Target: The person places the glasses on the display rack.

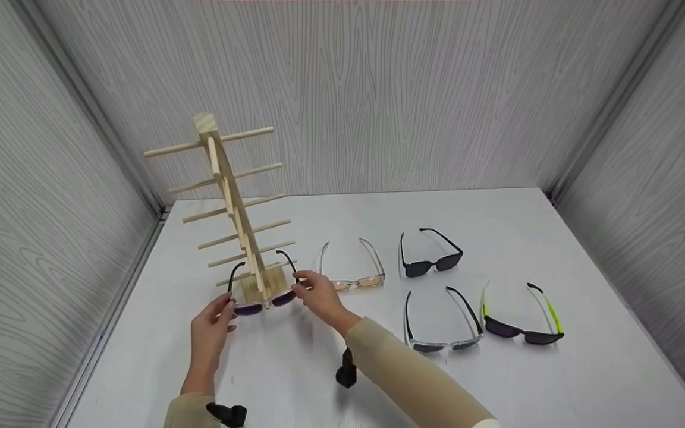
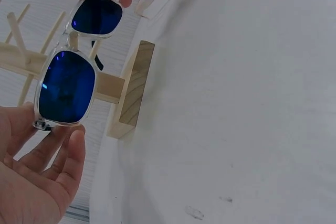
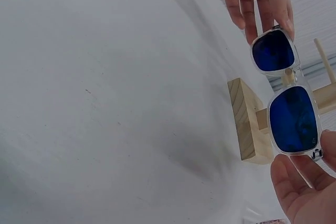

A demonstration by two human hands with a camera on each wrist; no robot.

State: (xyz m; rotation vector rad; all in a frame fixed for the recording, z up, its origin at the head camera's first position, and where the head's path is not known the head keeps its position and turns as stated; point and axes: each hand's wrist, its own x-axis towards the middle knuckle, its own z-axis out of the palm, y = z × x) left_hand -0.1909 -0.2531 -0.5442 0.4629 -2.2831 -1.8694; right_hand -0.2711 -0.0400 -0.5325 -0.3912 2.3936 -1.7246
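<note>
Both hands hold a pair of sunglasses (image 2: 67, 86) with a clear frame, blue mirrored lenses and dark temples. My left hand (image 1: 209, 333) pinches the frame near the left hinge. At the other hinge, my right hand (image 1: 320, 297) pinches it between thumb and fingers. The sunglasses are at the lower part of a wooden display rack (image 1: 236, 208), their temples pointing back on either side of its post. In the right wrist view a peg end shows at the nose bridge (image 3: 289, 76); whether the bridge bears on it I cannot tell.
Right of the rack lie orange-tinted glasses (image 1: 371, 281), black sunglasses (image 1: 433, 265), clear-framed glasses with dark temples (image 1: 446, 346) and sunglasses with yellow-green temples (image 1: 522, 334). They stand on a white table (image 1: 295, 386) enclosed by grey wood-grain panels (image 1: 378, 101).
</note>
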